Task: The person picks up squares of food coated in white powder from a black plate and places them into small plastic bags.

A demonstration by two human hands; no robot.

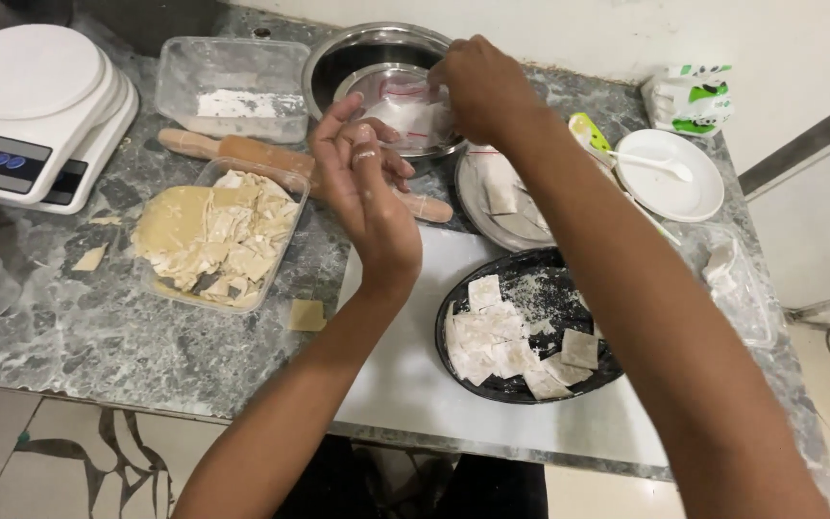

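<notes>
The clear plastic bag [413,115] is gripped over the steel bowl [338,60] by the right hand [477,88], fingers pinched shut. The left hand [362,183] is held just beside it, nearer the body, half-open and empty.

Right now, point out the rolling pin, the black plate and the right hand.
rolling pin [242,150], head view, on the wooden barrel.
black plate [551,265], head view, on its far rim.
right hand [477,88], head view, on the back of the hand.

Black plate [596,370], mottled grey counter [98,327]
</notes>
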